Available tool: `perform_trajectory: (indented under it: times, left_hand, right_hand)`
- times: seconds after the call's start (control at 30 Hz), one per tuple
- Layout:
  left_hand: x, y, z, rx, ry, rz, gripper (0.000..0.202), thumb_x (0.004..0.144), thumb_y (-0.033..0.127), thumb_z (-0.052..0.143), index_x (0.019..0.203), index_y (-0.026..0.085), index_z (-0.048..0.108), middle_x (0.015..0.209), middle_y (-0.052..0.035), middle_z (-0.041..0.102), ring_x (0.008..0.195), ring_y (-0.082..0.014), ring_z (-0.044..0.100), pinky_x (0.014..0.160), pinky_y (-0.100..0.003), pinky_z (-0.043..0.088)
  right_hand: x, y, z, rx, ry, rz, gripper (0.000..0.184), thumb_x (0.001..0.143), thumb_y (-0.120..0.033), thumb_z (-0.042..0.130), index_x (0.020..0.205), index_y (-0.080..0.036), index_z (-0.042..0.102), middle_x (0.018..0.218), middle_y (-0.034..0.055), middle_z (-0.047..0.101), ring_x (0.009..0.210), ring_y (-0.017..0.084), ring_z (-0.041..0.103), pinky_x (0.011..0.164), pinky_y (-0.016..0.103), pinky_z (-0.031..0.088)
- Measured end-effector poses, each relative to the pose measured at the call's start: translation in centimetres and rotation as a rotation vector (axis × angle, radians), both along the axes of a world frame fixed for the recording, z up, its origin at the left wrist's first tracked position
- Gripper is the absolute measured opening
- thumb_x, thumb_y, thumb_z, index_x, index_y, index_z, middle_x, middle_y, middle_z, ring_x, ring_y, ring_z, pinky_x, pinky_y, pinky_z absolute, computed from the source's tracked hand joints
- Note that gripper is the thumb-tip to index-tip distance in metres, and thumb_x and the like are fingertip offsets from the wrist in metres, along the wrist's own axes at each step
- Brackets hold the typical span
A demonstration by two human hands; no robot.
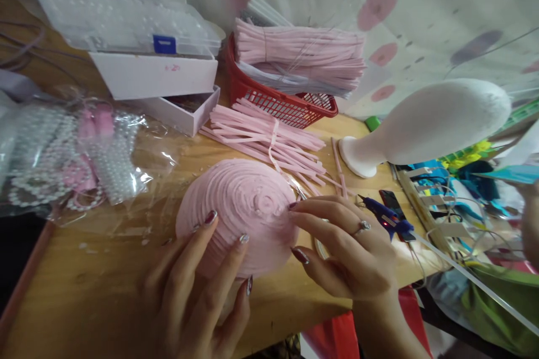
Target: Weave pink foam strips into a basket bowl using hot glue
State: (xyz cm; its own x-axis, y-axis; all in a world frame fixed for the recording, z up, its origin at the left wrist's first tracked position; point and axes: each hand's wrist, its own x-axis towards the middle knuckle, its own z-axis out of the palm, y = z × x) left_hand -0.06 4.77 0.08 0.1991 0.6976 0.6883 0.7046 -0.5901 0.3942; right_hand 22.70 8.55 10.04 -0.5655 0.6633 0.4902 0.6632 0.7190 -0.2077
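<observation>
A pink dome of chenille stem, wound in a spiral, rests on the wooden table with its coil centre facing up. My left hand holds its near left side, two fingertips spread over the top and the thumb at the lower rim. At the right rim is my right hand, wearing a ring, its bent fingertips touching the dome and its thumb apart from them. Nothing shows between those fingers. Just beyond the dome lies a tied bundle of pink chenille stems, close to the right fingertips.
Behind the bundle stands a red basket with more stems. A white mannequin head form leans at right, near a blue glue gun. White boxes and bagged pearl beads fill the left. Another person's arm shows at far right.
</observation>
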Motion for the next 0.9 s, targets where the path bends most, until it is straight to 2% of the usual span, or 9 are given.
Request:
perform_trajectory:
  times: [0.17,0.3,0.6,0.8,0.9]
  left_hand:
    - [-0.13,-0.13,-0.03,-0.018,0.002,0.013,0.063,0.077,0.026,0.079,0.137,0.025,0.059,0.147,-0.0148,0.055,0.115,-0.0326,0.063,0.095,-0.047,0.053]
    - [-0.30,0.04,-0.08,0.012,0.028,-0.004,0.066,0.075,0.027,0.080,0.137,0.024,0.059,0.147,-0.0162,0.056,0.111,-0.0326,0.064,0.092,-0.045,0.053]
    - [-0.18,0.09,0.19,0.016,0.026,0.010,0.061,0.077,0.026,0.079,0.135,0.022,0.061,0.148,-0.0163,0.054,0.115,-0.0338,0.065,0.096,-0.047,0.055]
    - [0.06,-0.34,0.45,-0.041,-0.006,0.015,0.057,0.077,0.023,0.078,0.132,0.026,0.063,0.152,-0.0122,0.052,0.120,-0.0324,0.063,0.101,-0.049,0.054]
    - [0.17,-0.53,0.73,-0.080,-0.007,0.035,0.059,0.077,0.021,0.079,0.133,0.025,0.061,0.151,-0.0130,0.052,0.121,-0.0327,0.062,0.100,-0.049,0.055]
  right_hand:
    - [-0.03,-0.08,-0.08,0.016,-0.034,0.003,0.021,0.096,-0.020,0.059,0.112,-0.009,0.064,0.105,0.0126,0.069,0.094,0.022,0.065,0.077,0.038,0.056]
    - [-0.17,0.09,-0.01,0.016,-0.082,-0.011,0.024,0.098,-0.025,0.058,0.115,-0.011,0.064,0.106,0.0112,0.066,0.092,0.023,0.062,0.077,0.040,0.052]
    - [-0.38,0.19,0.18,-0.039,-0.102,-0.043,0.026,0.097,-0.031,0.061,0.117,-0.014,0.064,0.106,0.0087,0.062,0.091,0.022,0.059,0.079,0.040,0.048]
    - [-0.26,0.35,0.27,-0.113,0.012,-0.049,0.031,0.099,-0.038,0.057,0.116,-0.014,0.063,0.103,0.0085,0.064,0.089,0.021,0.060,0.075,0.038,0.050]
    - [-0.18,0.28,0.18,-0.121,0.038,-0.069,0.033,0.100,-0.042,0.056,0.116,-0.014,0.063,0.103,0.0091,0.065,0.090,0.022,0.062,0.076,0.040,0.050]
